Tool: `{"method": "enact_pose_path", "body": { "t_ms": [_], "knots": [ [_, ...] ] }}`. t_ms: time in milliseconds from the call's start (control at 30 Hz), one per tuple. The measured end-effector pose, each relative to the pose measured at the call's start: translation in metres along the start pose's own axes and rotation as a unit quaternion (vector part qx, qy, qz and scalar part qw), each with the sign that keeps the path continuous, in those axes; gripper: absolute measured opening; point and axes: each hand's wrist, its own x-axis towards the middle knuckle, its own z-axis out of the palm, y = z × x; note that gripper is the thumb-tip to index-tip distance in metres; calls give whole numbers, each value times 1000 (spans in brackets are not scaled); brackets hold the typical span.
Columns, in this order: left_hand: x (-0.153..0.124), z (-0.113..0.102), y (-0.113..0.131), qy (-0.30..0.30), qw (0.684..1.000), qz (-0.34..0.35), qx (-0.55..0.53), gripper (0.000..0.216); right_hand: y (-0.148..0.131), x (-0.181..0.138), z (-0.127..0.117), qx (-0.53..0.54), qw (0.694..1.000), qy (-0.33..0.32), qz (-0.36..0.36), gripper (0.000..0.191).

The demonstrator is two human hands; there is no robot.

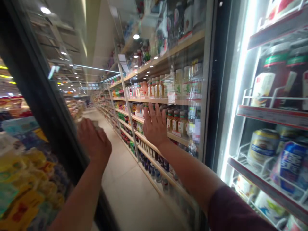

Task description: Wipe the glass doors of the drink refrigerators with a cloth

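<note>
A glass cooler door [131, 160] with a dark frame [51, 112] stands swung out before me. My right hand [155, 126] is raised with its fingers stretched out and apart, palm toward the glass, and holds nothing. Whether its palm touches the pane I cannot tell. My left hand [93, 141] is by the dark frame, blurred, its fingers curled together. A small greyish patch shows beside these fingers; what it is, if it is held, I cannot make out. Shelves of bottles [176, 120] show in the glass, seen through it or mirrored.
To the right, the lit cooler has wire-fronted shelves [271, 115] with dark bottles [264, 77] and cans [263, 146]. Yellow packaged goods [36, 166] are piled at the left, past the door frame. A pale floor [125, 179] runs down the aisle.
</note>
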Motion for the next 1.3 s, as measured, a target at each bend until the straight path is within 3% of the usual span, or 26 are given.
{"method": "enact_pose_path", "body": {
  "t_ms": [67, 133, 200, 267, 300, 367, 433, 500, 567, 667, 700, 767, 833, 900, 933, 967, 1000, 1067, 1133, 1200, 1233, 1300],
  "knots": [
    [-7, -1, 11, 33, 999, -7, -7, 64, 0, 0, 0, 10, 1000, -10, 3, 63],
    [-32, 1, 32, 2, 994, 103, -25, 64, 0, 0, 0, 13, 1000, -9, 2, 64],
    [-53, 3, 51, -70, 970, 230, -44, 58, 1, 0, -1, 7, 1000, 2, 0, 64],
    [-48, 3, 56, -117, 947, 296, -47, 53, 1, -1, -1, -6, 1000, 13, -5, 63],
    [-35, 1, 53, -119, 947, 297, -42, 53, 0, -1, -1, -13, 1000, 16, -7, 62],
    [6, -2, 41, -83, 969, 232, -20, 56, 0, -1, -1, -20, 1000, 16, -9, 62],
    [45, -5, 33, -19, 995, 102, -4, 57, 0, -1, -2, -21, 1000, 13, -9, 62],
    [62, -4, 39, 14, 1000, 25, -6, 57, -1, 0, -3, -23, 1000, 16, -10, 61],
    [56, -1, 56, -17, 996, 87, -18, 57, -1, 0, -5, -27, 999, 24, -12, 59],
    [38, 1, 70, -103, 948, 301, -33, 55, -1, 1, -8, -27, 999, 28, -9, 57],
    [39, -1, 67, -112, 936, 332, -32, 55, -1, 0, -8, -24, 999, 26, -9, 57],
    [51, -8, 47, -94, 955, 281, -18, 58, -1, 0, -9, -14, 1000, 17, -9, 59],
    [64, -17, 22, -53, 990, 129, -3, 62, -1, -1, -9, -1, 1000, 5, -9, 62],
    [59, -23, 5, -8, 1000, 2, 4, 64, -1, -1, -9, 9, 1000, -7, -9, 64],
    [46, -24, 3, 6, 1000, -8, 4, 65, -1, -1, -9, 11, 1000, -8, -9, 64],
    [27, -24, 6, 12, 1000, 16, 4, 66, 0, -1, -10, 11, 1000, -7, -8, 63],
    [5, -23, 11, -1, 996, 90, 6, 68, 0, -1, -10, 11, 1000, -5, -8, 62],
    [-39, -18, 22, -61, 964, 258, -11, 66, -1, 0, -10, 9, 1000, -2, -8, 61],
    [-64, -15, 25, -119, 929, 349, -21, 62, -1, 0, -10, 8, 1000, -1, -9, 61],
    [-61, -15, 15, -125, 930, 347, -3, 62, -1, -1, -10, 8, 1000, -2, -9, 62],
    [-53, -17, 7, -107, 946, 306, 11, 63, -1, -1, -9, 9, 1000, -5, -7, 62],
    [-35, -20, -5, -43, 986, 160, 33, 65, -1, -1, -9, 13, 1000, -13, -6, 63]
  ]
}}
